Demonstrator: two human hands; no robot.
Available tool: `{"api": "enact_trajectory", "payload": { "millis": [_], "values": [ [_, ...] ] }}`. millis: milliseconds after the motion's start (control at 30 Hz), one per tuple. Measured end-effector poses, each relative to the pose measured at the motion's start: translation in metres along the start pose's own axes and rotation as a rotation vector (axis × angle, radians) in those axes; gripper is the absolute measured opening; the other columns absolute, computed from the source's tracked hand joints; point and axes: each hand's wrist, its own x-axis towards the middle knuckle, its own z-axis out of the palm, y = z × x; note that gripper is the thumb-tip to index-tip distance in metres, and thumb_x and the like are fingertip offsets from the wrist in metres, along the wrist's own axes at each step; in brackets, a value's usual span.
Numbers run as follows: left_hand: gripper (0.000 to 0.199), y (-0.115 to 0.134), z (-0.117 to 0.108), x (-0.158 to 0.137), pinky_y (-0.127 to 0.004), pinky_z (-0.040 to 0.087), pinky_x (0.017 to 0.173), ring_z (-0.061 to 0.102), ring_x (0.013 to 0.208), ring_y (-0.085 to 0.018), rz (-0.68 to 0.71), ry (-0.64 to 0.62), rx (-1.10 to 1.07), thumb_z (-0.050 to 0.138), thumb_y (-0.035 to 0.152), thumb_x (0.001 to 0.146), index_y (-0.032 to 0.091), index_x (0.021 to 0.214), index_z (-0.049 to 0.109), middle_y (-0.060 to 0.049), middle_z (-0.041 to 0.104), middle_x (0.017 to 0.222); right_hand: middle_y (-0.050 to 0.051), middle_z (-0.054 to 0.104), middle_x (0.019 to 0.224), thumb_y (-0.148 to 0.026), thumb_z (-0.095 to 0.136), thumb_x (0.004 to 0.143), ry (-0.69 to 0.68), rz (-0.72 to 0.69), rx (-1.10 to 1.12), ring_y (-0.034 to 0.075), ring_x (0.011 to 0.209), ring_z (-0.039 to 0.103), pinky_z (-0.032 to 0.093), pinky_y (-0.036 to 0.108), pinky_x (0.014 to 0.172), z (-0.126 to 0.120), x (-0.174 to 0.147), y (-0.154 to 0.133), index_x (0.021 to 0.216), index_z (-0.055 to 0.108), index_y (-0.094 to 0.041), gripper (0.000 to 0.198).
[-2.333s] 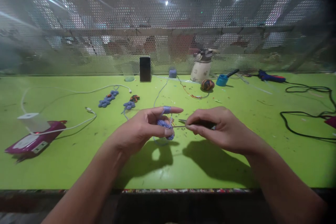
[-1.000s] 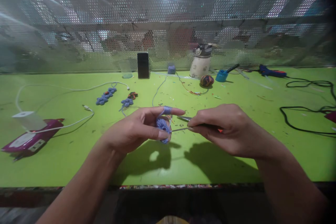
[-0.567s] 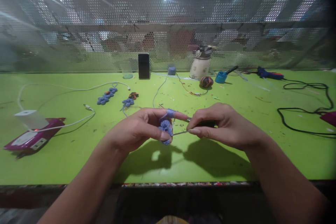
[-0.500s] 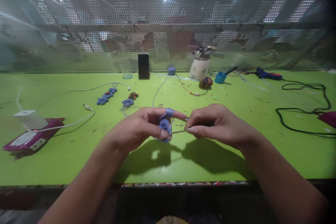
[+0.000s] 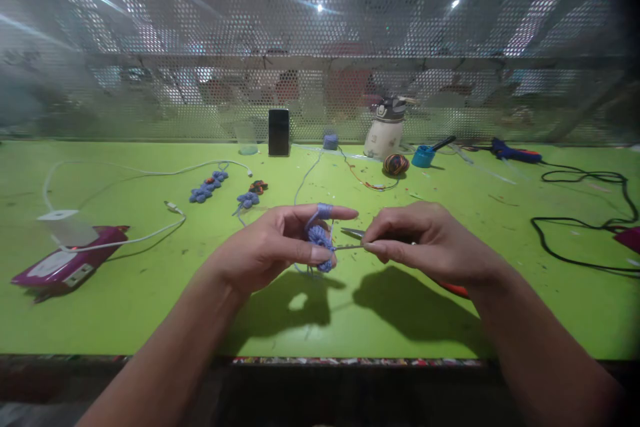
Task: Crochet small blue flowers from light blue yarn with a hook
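My left hand pinches a small purple-blue crochet piece between thumb and fingers. Yarn of the same colour wraps round its outstretched index finger and runs back to a purple-blue yarn ball. A thin metal crochet hook sits in the pinch of my right hand, its tip at the edge of the crochet piece. Scissors show behind that hand, as a pointed metal blade and an orange handle; the hand hides their middle, and I cannot tell whether they touch it.
On the green table lie crocheted flower strips, a multicoloured yarn ball and a purple power strip with white cables. Farther back stand a phone, a clear cup, a bottle, a blue container and a glue gun.
The view has shifted slightly, so things sit a little lower and to the right. The scissors' blade now shows clear of my left fingertip, and their orange handle has come into sight.
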Motion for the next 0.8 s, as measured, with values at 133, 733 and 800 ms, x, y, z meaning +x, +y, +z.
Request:
{"api": "enact_trajectory", "payload": {
  "millis": [133, 733, 800],
  "values": [
    [0.055, -0.001, 0.0, 0.0, -0.024, 0.048, 0.069, 0.06, 0.066, -0.011, -0.006, -0.01, -0.022, 0.084, 0.011, 0.063, 0.019, 0.117, 0.072, 0.0, 0.065, 0.072, 0.001, 0.067, 0.068, -0.02, 0.062, 0.09, 0.047, -0.096, -0.176, 0.01, 0.059, 0.055, 0.043, 0.021, 0.056, -0.001, -0.002, -0.006, 0.083, 0.069, -0.016, 0.01],
    [0.055, -0.001, 0.002, 0.0, -0.024, 0.048, 0.067, 0.064, 0.066, -0.012, 0.021, 0.02, 0.021, 0.082, 0.008, 0.066, 0.018, 0.119, 0.07, -0.001, 0.071, 0.071, 0.0, 0.064, 0.066, -0.013, 0.059, 0.091, 0.084, -0.235, -0.383, 0.008, 0.054, 0.05, 0.035, 0.021, 0.053, 0.0, -0.008, -0.013, 0.082, 0.064, -0.016, 0.011],
    [0.055, 0.0, 0.003, 0.001, -0.024, 0.048, 0.066, 0.064, 0.066, -0.013, 0.017, 0.026, 0.008, 0.082, 0.007, 0.066, 0.017, 0.119, 0.071, -0.001, 0.07, 0.071, -0.001, 0.062, 0.065, -0.012, 0.058, 0.092, 0.083, -0.237, -0.402, 0.009, 0.053, 0.048, 0.034, 0.022, 0.052, 0.001, -0.009, -0.013, 0.082, 0.063, -0.017, 0.012]
  ]
}}
